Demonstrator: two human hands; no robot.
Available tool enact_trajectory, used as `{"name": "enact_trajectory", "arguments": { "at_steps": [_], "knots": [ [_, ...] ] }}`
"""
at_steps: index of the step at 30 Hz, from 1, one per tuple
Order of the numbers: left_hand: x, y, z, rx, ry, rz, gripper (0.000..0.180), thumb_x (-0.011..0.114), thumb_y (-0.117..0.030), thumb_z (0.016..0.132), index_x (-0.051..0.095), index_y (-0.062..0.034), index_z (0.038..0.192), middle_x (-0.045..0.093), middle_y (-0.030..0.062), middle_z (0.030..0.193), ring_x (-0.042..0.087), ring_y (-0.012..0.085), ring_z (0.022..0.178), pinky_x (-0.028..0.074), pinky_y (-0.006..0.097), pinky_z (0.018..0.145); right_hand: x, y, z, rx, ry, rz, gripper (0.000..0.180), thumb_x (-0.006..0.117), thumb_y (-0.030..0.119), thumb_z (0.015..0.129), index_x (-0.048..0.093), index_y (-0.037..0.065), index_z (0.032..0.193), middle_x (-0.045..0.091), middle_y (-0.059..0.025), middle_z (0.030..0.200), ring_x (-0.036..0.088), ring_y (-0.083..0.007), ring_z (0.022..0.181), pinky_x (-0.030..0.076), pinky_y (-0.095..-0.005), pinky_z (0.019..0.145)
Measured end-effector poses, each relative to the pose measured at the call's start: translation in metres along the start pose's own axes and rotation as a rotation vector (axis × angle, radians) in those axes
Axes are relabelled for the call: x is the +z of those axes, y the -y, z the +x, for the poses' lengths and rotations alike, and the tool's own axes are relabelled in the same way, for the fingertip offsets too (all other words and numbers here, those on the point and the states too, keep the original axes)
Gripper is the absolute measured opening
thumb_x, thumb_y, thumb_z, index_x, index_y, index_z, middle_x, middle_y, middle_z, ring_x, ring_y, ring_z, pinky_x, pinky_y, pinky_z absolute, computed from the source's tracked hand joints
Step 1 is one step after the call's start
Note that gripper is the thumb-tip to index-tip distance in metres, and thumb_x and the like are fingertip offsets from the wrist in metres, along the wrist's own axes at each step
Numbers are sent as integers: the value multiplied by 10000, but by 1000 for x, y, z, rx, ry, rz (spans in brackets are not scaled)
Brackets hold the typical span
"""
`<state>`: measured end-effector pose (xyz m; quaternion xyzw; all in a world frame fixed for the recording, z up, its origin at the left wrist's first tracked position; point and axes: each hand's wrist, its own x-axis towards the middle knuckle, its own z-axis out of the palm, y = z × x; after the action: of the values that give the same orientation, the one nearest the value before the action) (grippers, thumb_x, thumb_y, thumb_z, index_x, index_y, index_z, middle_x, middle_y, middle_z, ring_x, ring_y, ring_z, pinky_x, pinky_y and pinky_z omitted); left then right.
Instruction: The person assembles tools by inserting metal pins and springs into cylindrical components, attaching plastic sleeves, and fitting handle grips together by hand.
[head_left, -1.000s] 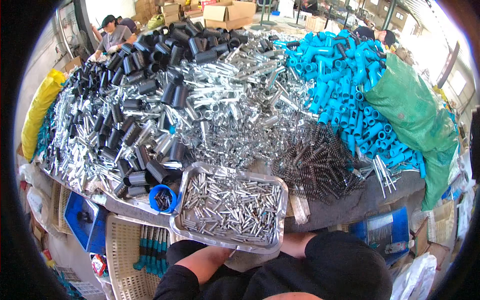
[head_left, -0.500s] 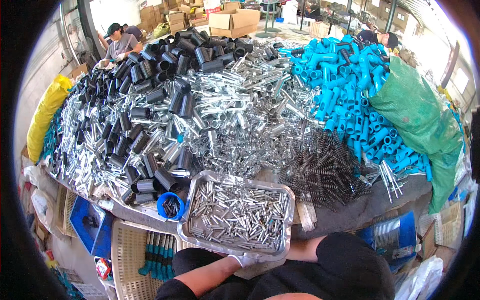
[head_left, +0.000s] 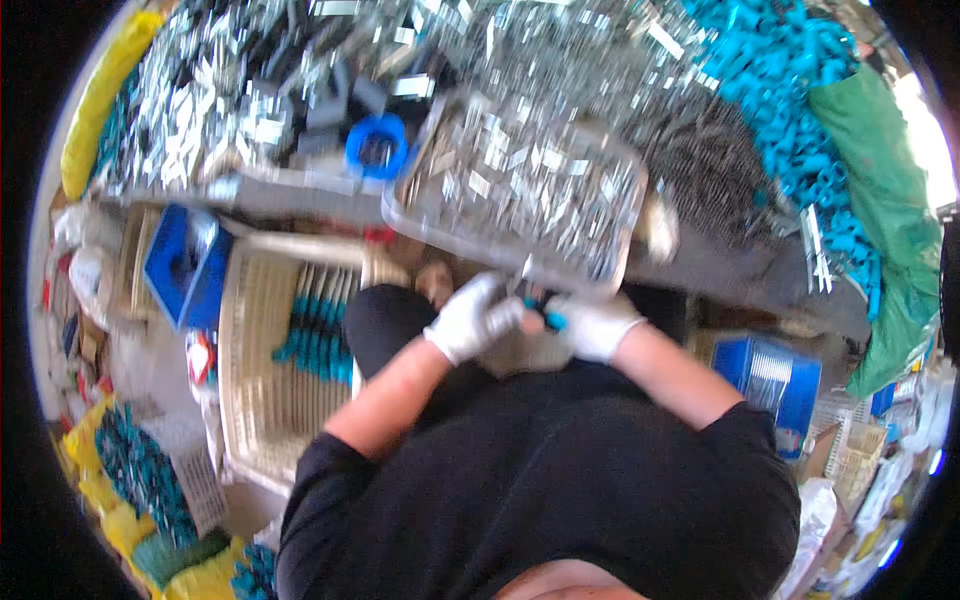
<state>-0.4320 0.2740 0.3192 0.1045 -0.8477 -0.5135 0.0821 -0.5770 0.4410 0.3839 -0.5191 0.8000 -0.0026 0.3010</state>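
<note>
- So the left hand (head_left: 468, 322) is wearing a white glove, and its fingers are curling toward the middle. Pretty blurry, so I can't tell if they're gripping anything.
- The right hand (head_left: 600, 328) is wearing a white glove too, and its fingers are pinching a small teal-and-black part (head_left: 555, 321).
- That part is sitting between the 2 sets of fingers, on the near side of the tray (head_left: 403, 214).
- The tray is lying just beyond the fingers and holding loose metal pins (head_left: 540, 200), all smeary here.
- A blue cup (head_left: 398, 140) is standing beyond the left fingers, off to their left, with dark bits inside.
- Dark springs (head_left: 710, 165) are lying beyond the right fingers, and blue tubes (head_left: 760, 70) are lying farther out, with a green sack (head_left: 885, 210) beside them.
- Left of the left fingers, a cream basket (head_left: 250, 400) is holding teal-handled tools (head_left: 310, 350).
- Right of the right fingers, well apart, a blue bin (head_left: 733, 360) is sitting low.
</note>
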Motion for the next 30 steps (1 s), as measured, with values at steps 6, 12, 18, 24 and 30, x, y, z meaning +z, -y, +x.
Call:
{"name": "enact_trajectory", "arguments": {
  "at_steps": [6,12,18,24,30],
  "knots": [
    [-22,-3,-38,112,-206,145,258,534,-219,926,615,-28,1080,627,172,955,611,343,915,483,400,819,-10,-20,-116,-51,-229,814,442,712,156,759,634,49,1181,701,-65,915,658,-200,733,519,-329,662],
    [-23,-64,-89,472,-214,479,173,516,-171,923,595,-21,891,580,153,759,583,356,726,455,415,661,-15,-2,-200,33,-227,1077,527,715,129,697,611,-2,1197,657,-33,847,609,-82,663,495,-224,619],
    [-48,-104,-110,-45,266,266,551,310,-448,1014,583,-28,784,542,156,602,570,322,604,441,403,600,-2,55,-195,-416,-451,252,474,737,132,715,625,123,1175,656,-99,893,651,-244,790,505,-355,702],
    [-62,-114,-126,-494,417,281,622,317,-464,1008,621,-13,707,624,139,641,610,289,602,489,385,647,3,54,-176,-642,-461,-420,447,586,150,781,570,152,1227,545,-47,705,593,-241,659,448,-369,617],
    [-20,-172,-105,528,-54,508,121,582,-156,885,626,-43,879,601,160,827,595,344,803,478,410,739,34,29,-204,-40,-211,233,428,702,190,743,565,65,1129,646,-169,895,640,-361,855,506,-432,770]
  ]
}}
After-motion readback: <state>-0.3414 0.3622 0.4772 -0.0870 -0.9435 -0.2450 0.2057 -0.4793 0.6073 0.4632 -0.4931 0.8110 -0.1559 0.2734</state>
